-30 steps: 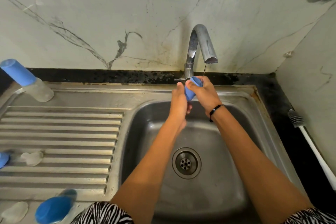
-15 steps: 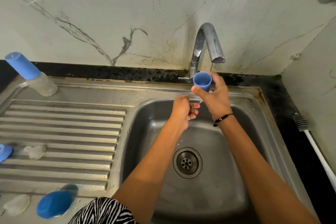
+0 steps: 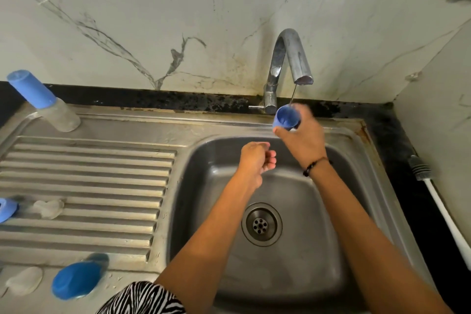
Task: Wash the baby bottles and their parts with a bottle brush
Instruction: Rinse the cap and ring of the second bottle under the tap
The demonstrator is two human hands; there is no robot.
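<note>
My right hand (image 3: 303,139) grips a small blue bottle cap (image 3: 286,117), mouth up, under the thin stream from the tap (image 3: 290,58). My left hand (image 3: 256,159) hangs over the sink basin (image 3: 318,211), loosely curled and holding nothing. A capped baby bottle (image 3: 43,102) stands at the back left of the drainboard (image 3: 89,186). Clear teats (image 3: 49,208) (image 3: 24,280), a blue ring (image 3: 6,209) and a blue-capped bottle (image 3: 77,279) lie on the left. The bottle brush (image 3: 438,201) lies on the dark counter at the right.
A marble wall rises behind the sink and on the right. The drain (image 3: 261,224) sits in the middle of the basin. The tap's small lever (image 3: 254,107) points left at its base.
My left hand has let go of the blue cap and dropped lower over the basin. My right hand has turned the cap mouth up under the stream.
</note>
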